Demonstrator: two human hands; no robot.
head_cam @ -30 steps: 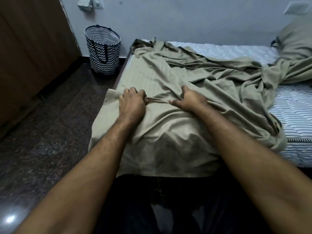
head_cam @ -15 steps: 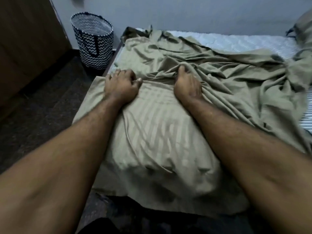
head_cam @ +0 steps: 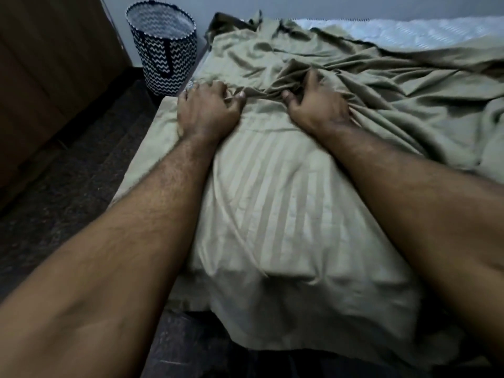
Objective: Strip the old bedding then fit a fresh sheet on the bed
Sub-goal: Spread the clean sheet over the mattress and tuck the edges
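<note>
Olive sheet (head_cam: 275,214) bunched further up; left hand (head_cam: 206,113), right hand (head_cam: 316,105) keep clenched grip.

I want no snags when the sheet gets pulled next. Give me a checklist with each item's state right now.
1. Left hand has a grip on the sheet: ok, fingers curled into a fold.
2. Right hand has a grip on the sheet: ok, cloth bunched under its fingers.
3. Sheet lies flat past the hands: not ok, heavily wrinkled.
4. Near end drapes over the bed's edge: ok.
5. Mattress covered at the far side: not ok, a bare strip shows.
6. Basket clear of the sheet: ok, on the floor beside the bed.
</note>
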